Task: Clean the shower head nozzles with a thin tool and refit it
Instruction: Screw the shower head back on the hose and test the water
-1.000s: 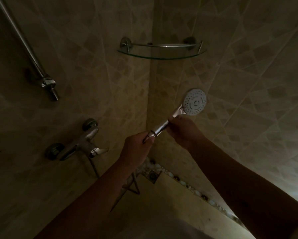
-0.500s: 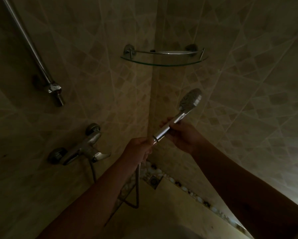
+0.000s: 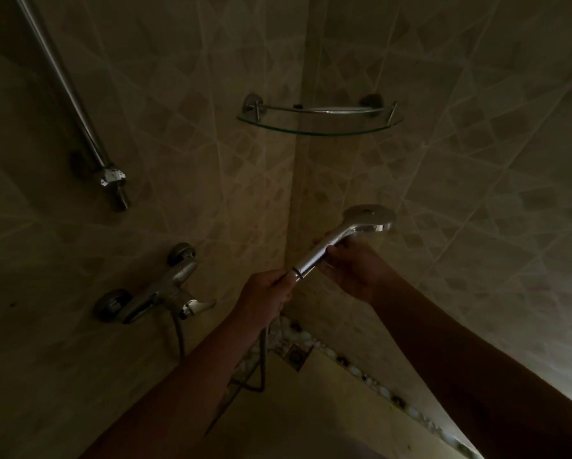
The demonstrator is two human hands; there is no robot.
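The shower head (image 3: pixel 360 226) is in both hands, in front of the far corner of the shower and below the glass shelf (image 3: pixel 321 127). The right hand (image 3: pixel 350 270) has its fingers curled round the shiny handle, just under the round part. The left hand (image 3: pixel 268 293) is closed tight at the bottom end of the handle, where the hose (image 3: pixel 263 356) comes out and hangs down.

A moment ago the flat face with the little holes looked up at the person. Now it is turned away, and only the smooth back and the edge show. So the holes cannot be seen or poked right now. No thin tool shows in either hand.

My guess is that the person is twisting the head on or off the hose, or getting ready to hang it back on the holder (image 3: pixel 112 177) on the rail (image 3: pixel 65 81), far to the left. The tap (image 3: pixel 158 293) sits below that rail.
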